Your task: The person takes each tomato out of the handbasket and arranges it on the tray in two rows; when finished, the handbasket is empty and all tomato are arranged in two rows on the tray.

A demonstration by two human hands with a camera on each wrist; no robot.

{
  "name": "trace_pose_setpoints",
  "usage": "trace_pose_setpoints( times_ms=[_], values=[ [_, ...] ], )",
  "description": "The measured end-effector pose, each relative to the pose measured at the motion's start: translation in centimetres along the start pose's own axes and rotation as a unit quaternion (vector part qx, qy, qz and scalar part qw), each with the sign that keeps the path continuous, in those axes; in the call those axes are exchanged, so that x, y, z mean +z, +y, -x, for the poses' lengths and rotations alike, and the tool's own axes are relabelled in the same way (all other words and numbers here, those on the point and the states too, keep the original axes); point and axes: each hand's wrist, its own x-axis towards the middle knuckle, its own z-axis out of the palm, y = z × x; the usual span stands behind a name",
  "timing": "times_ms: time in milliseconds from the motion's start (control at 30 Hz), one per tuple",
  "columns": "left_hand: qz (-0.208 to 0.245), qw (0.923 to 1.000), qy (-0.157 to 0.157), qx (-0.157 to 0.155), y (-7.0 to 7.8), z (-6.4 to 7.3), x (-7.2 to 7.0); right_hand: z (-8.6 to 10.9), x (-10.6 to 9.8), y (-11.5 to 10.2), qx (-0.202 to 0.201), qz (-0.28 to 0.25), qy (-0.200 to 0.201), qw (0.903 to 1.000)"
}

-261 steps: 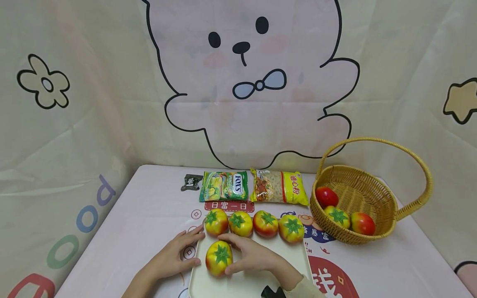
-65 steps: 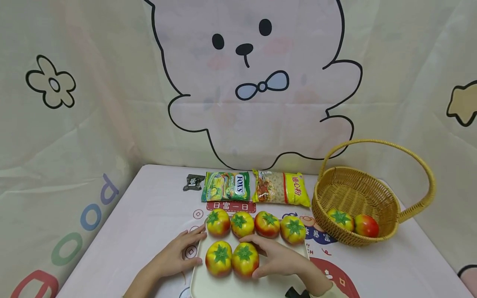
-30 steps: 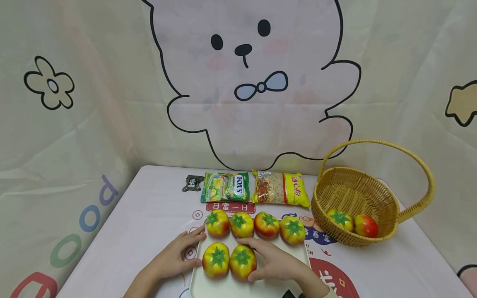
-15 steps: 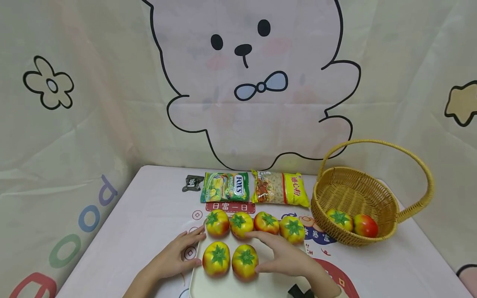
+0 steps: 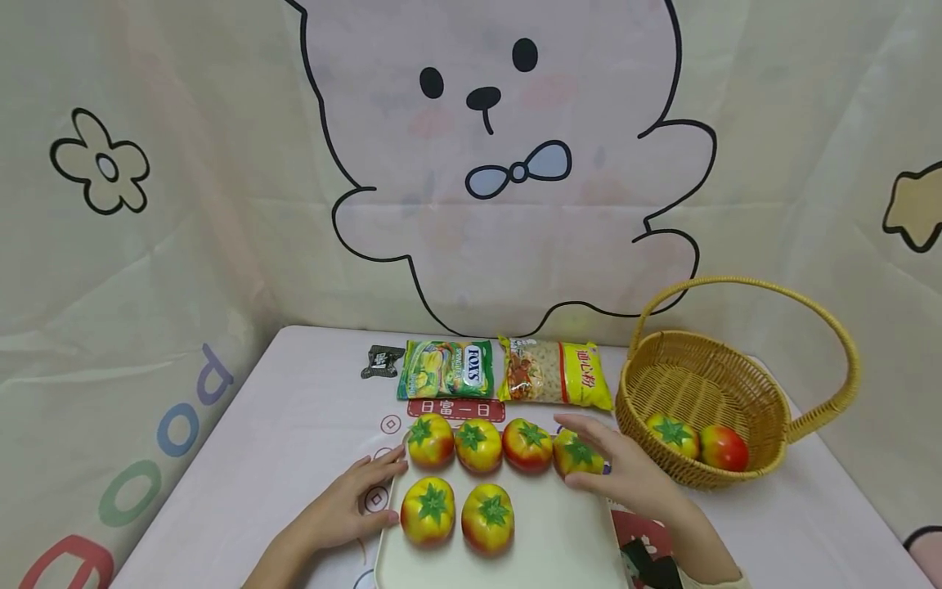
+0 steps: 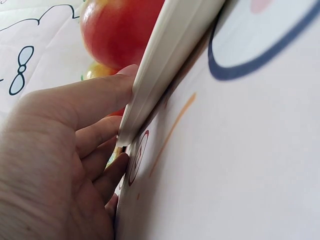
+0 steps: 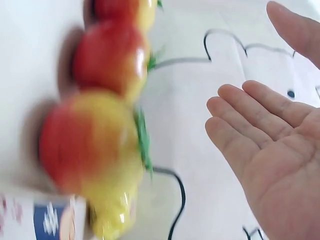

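Note:
A cream tray (image 5: 562, 532) bears several yellow-and-red toy tomatoes with green star-shaped tops: a back row with a tomato (image 5: 430, 440) at its left end, and two in front. The front right tomato (image 5: 488, 519) stands slightly apart from the front left tomato (image 5: 428, 511). My left hand (image 5: 342, 505) rests at the tray's left edge, thumb and fingertips at the rim (image 6: 155, 65). With fingers extended and nothing in it, my right hand (image 5: 633, 473) overlaps the back row's right-end tomato (image 5: 574, 452); in the right wrist view its palm (image 7: 285, 160) shows bare.
At the right, a wicker basket (image 5: 695, 380) with a tall handle holds two more tomatoes, one with its green top (image 5: 673, 433) up, one red side (image 5: 724, 447) up. Behind the tray lie a small black packet (image 5: 382, 361), a green FOX'S bag (image 5: 446, 370) and a yellow pasta bag (image 5: 555, 372).
A red tomato left the basket, and a second one joined the tray's front row. My right hand released it and moved right toward the basket. My left hand stayed at the tray's edge.

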Motion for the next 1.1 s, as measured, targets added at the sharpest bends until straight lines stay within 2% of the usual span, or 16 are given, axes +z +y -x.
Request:
trace_pose_setpoints(
  times_ms=[267,400,533,700,867,1100],
  values=[
    [0.008,0.9997,-0.012,-0.018,-0.2,0.0,0.0,1.9,-4.1,2.5,0.026,0.016,0.084,0.9960],
    [-0.001,1.0000,-0.004,-0.001,-0.2,0.0,0.0,2.7,-5.9,4.2,0.029,0.025,0.118,0.9923],
    [-0.003,1.0000,0.000,0.008,-0.1,0.0,0.1,3.4,-7.3,5.9,0.046,0.035,0.134,0.9893],
    [-0.005,1.0000,-0.003,0.005,-0.1,0.0,0.1,4.2,-8.5,7.6,0.079,0.049,0.132,0.9869],
    [-0.005,0.9999,-0.001,0.010,0.0,0.1,0.0,4.4,-9.4,8.7,0.101,0.061,0.106,0.9874],
    [-0.004,0.9999,-0.002,0.011,-0.1,0.0,0.0,4.0,-10.2,9.0,0.096,0.112,0.068,0.9867]
  ],
)
